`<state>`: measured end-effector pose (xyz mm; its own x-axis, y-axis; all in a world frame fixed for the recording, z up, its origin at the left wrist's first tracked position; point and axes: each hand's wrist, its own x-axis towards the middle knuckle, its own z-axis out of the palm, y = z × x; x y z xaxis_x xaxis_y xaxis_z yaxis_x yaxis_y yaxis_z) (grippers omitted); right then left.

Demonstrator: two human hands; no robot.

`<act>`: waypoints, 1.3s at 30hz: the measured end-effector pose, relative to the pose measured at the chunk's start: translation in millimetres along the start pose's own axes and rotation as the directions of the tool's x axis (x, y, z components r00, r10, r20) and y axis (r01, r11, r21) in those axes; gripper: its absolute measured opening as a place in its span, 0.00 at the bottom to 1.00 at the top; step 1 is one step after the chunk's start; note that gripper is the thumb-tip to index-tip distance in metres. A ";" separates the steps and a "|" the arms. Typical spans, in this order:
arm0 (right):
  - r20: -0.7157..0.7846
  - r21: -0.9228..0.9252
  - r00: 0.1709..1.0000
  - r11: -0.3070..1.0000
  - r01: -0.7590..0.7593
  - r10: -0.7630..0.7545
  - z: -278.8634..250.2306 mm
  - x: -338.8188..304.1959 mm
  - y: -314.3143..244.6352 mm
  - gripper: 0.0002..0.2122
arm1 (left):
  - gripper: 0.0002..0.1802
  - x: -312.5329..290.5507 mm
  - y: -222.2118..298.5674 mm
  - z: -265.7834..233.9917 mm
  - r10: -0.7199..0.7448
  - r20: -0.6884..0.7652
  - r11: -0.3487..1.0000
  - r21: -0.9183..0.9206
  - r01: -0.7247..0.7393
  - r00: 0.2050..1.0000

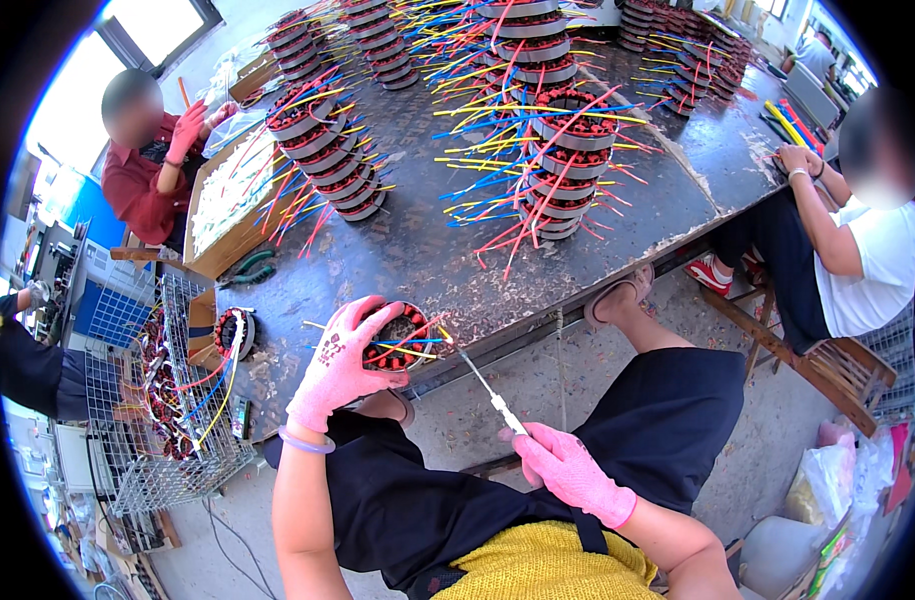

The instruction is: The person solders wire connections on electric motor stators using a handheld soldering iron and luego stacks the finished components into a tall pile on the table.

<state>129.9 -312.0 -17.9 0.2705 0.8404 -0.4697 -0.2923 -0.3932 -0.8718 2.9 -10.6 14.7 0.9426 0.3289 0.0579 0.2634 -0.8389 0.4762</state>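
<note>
My left hand (336, 368), in a pink glove, is wrapped round a motor stator (406, 328) with red coils and yellow, blue and red lead wires. It holds the stator at the table's near edge. My right hand (578, 478), also gloved in pink, grips a slim tool with a white handle (508, 412) and a thin pale shaft. The shaft slants up and left, and its tip is close to the ends of the stator's wires; I cannot tell whether they touch. Another stator (235, 333) with long leads lies left of my left hand.
Tall stacks of wired stators (568, 165) stand across the dark worktable (428, 240). Green-handled pliers (250, 268) lie beside a cardboard box (218, 255) of white pieces. A wire basket (168, 480) is at the left. Co-workers sit at the far left and the right (863, 230).
</note>
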 end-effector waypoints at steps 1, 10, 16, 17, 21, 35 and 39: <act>0.001 -0.014 1.000 1.000 -0.005 0.005 -0.9 -0.3 -2.1 0.18 | 0.51 0.1 0.0 0.5 -0.001 0.000 1.000 -0.002 0.001 1.000; -0.016 0.011 0.999 0.999 -0.051 0.051 0.3 -3.6 -11.1 0.17 | 0.52 -0.1 -1.2 2.1 0.007 -0.010 1.000 -0.012 -0.007 1.000; -0.017 0.039 0.999 0.998 -0.048 0.049 0.5 -5.1 -15.1 0.16 | 0.48 -1.2 0.1 2.6 0.004 -0.061 1.000 -0.001 -0.004 0.998; -0.016 0.057 0.998 0.996 -0.062 0.063 0.3 -5.3 -15.5 0.16 | 0.48 -1.1 1.4 2.2 0.004 -0.070 1.000 0.013 -0.003 0.998; -0.033 0.143 0.998 0.989 -0.039 0.044 -1.2 -4.1 -1.0 0.16 | 0.49 2.1 0.3 -1.1 0.044 -0.025 0.999 0.027 -0.044 0.999; -0.021 0.134 0.999 0.990 -0.040 0.043 -0.2 -2.2 -3.9 0.16 | 0.51 1.9 -6.5 -2.1 0.116 -0.050 0.986 0.124 -0.110 0.992; -0.016 0.054 0.999 0.998 -0.040 0.040 -1.5 -2.2 -9.8 0.17 | 0.51 1.9 -6.0 -1.1 0.112 -0.062 0.988 0.116 -0.104 0.992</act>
<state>133.6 -310.6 -8.5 0.2731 0.8177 -0.5068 -0.3522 -0.4052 -0.8436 2.8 -4.5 12.9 0.9517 0.2591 0.1647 0.1859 -0.9133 0.3624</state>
